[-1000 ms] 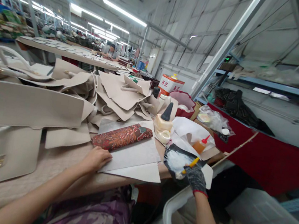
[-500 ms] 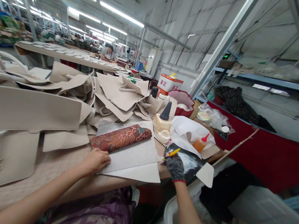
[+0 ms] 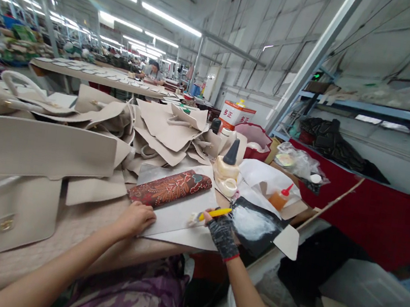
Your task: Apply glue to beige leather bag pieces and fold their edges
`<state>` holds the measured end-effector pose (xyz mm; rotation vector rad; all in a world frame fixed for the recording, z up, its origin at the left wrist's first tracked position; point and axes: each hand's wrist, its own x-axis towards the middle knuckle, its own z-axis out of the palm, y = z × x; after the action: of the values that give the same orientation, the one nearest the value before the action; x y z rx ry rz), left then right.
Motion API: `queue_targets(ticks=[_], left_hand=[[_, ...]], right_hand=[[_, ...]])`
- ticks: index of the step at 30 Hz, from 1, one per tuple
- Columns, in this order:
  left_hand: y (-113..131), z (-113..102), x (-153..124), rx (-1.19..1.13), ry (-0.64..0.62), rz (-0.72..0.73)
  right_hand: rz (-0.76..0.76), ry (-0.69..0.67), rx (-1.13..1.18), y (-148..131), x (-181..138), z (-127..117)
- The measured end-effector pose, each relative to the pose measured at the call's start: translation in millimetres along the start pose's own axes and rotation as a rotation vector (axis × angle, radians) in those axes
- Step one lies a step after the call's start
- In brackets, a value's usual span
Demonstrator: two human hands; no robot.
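Note:
My right hand (image 3: 221, 234), in a dark glove, is closed on a yellow-handled brush (image 3: 208, 213) whose bristle end points left over a pale grey-beige sheet (image 3: 180, 212). My left hand (image 3: 136, 217), bare, presses its curled fingers on the left edge of that sheet. A red patterned cloth-covered block (image 3: 169, 187) lies on the sheet just beyond my left hand. To the right of my right hand sits a black tray smeared with white glue (image 3: 256, 225).
Beige bag panels and handles (image 3: 37, 144) are piled across the left of the table. Behind the sheet stand a glue bottle with a black nozzle (image 3: 228, 164), an orange squeeze bottle (image 3: 280, 198), a red-and-white can (image 3: 238, 116) and a red tub (image 3: 256, 143). A person works at a far table (image 3: 151, 71).
My right hand has carried the brush from the black glue tray leftward to the edge of the sheet. My left hand has stayed pressed on the sheet.

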<state>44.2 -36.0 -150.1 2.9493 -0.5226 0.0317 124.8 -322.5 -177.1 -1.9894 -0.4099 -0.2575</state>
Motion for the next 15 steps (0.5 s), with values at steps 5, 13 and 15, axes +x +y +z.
queue_targets(ticks=[5, 13, 15], left_hand=[[0, 0, -2, -0.002, -0.003, 0.004], [-3, -7, -1, -0.222, -0.034, -0.134], [-3, -11, -2, -0.278, -0.05, -0.171]], right_hand=[[0.003, -0.015, -0.306, -17, -1, 1], [-0.081, -0.212, -0.061, -67, -21, 61], [-0.02, -0.22, -0.188, -70, -21, 63]])
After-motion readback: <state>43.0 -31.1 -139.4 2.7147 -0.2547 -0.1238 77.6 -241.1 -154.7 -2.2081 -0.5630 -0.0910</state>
